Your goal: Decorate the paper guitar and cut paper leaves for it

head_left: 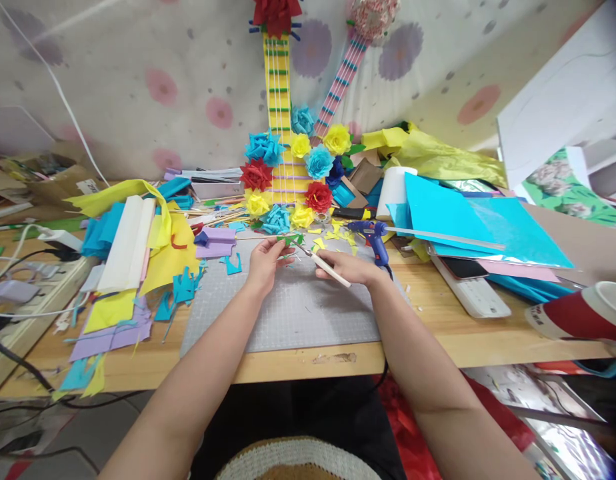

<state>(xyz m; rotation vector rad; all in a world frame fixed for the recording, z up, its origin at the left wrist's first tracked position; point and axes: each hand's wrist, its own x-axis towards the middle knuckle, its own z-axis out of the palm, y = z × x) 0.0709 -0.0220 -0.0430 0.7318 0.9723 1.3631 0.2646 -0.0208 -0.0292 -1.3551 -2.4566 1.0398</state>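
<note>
Over the grey cutting mat (308, 320), my left hand (266, 264) pinches a small green paper piece (290, 239). My right hand (350, 268) is closed around white-handled pliers (332, 271), whose dark metal jaws point left at the green paper. I cannot make out whether the jaws touch it. Thin pale strands show just under the paper, between the two hands. Beyond them stands a yellow guitar shape (278, 87) with strings, decorated with red, blue and yellow paper flowers. A blue glue gun (372, 239) lies right of my right hand.
Yellow paper scraps (341, 232) lie behind the mat. Crepe paper rolls (128, 243) and cut pieces cover the left side, beside a power strip (43, 287). Blue sheets (488, 220), a white device (471, 290) and a paper cup (583, 312) are on the right.
</note>
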